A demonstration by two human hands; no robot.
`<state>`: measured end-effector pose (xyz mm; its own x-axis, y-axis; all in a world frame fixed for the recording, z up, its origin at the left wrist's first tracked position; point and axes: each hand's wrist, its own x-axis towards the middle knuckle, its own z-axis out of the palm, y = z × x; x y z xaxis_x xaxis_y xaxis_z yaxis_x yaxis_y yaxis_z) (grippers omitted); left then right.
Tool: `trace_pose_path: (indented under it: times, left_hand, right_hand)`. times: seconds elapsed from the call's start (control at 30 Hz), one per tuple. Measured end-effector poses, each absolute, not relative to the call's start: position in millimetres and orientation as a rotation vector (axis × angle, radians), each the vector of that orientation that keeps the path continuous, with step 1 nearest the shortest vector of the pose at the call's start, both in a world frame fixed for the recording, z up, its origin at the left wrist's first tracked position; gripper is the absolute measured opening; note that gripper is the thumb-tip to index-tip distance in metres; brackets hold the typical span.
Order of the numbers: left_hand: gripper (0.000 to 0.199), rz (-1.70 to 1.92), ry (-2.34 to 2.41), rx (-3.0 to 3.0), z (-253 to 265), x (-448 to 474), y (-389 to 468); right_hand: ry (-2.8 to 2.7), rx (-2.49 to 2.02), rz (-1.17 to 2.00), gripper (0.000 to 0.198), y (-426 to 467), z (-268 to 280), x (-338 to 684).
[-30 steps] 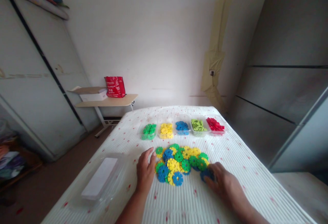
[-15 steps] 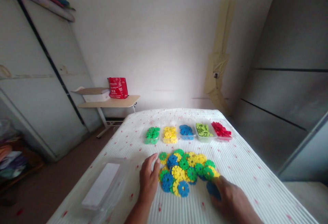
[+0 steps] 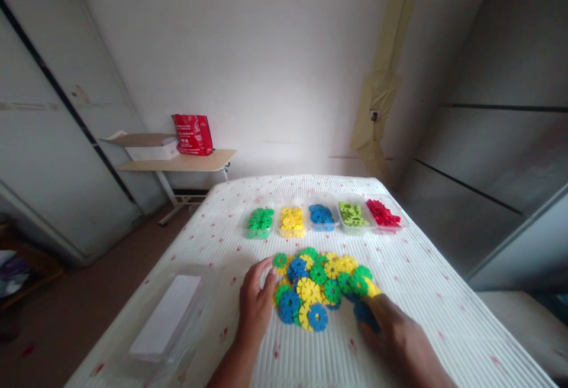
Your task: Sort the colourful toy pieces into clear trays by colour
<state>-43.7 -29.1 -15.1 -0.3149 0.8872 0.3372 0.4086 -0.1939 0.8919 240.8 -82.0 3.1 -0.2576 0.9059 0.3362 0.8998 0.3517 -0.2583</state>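
A loose pile of plastic snowflake discs (image 3: 309,288) in blue, green and yellow lies on the cloth between my hands. My left hand (image 3: 256,298) rests at the pile's left side, thumb and forefinger apart, its fingertips beside a green disc (image 3: 280,260). At the right side of the pile, my right hand (image 3: 397,332) is slightly blurred, with its back toward me. A blue disc (image 3: 366,316) shows between its thumb and forefinger; the other fingers are hidden.
Beyond the pile stand clear boxes of green discs (image 3: 260,223), yellow discs (image 3: 291,222), blue discs (image 3: 321,216), lime pieces (image 3: 352,213) and red pieces (image 3: 383,213). A clear plastic container (image 3: 202,293) with a white panel lies at left. Behind, a side table (image 3: 213,160) carries a red bag (image 3: 193,135).
The view has tilted down and shifted slightly. My right hand and the blue disc have moved a little toward the pile. My left hand stays at the pile's left side.
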Motion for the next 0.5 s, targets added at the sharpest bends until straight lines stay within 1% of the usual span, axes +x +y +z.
trace_pose_path:
  times: [0.17,0.23,0.4,0.5]
  left_hand:
    - [0.038,1.524,1.653,1.418,-12.3,-45.5,-29.9]
    - [0.04,1.506,1.646,1.386,-12.7,-46.1,-29.5]
    - [0.041,1.493,1.605,1.362,-16.3,-48.2,-28.5]
    - [0.04,1.503,1.59,1.36,-16.0,-48.8,-30.1]
  right_hand:
    - [-2.222,-1.572,-0.101,0.012,-80.8,2.9,231.5]
    - [-2.23,-1.588,-0.141,0.011,-79.1,1.9,229.2]
    - [-2.246,-1.625,-0.211,0.012,-76.7,-5.3,227.9]
    - [-2.263,-1.639,-0.209,0.02,-76.2,3.4,226.2]
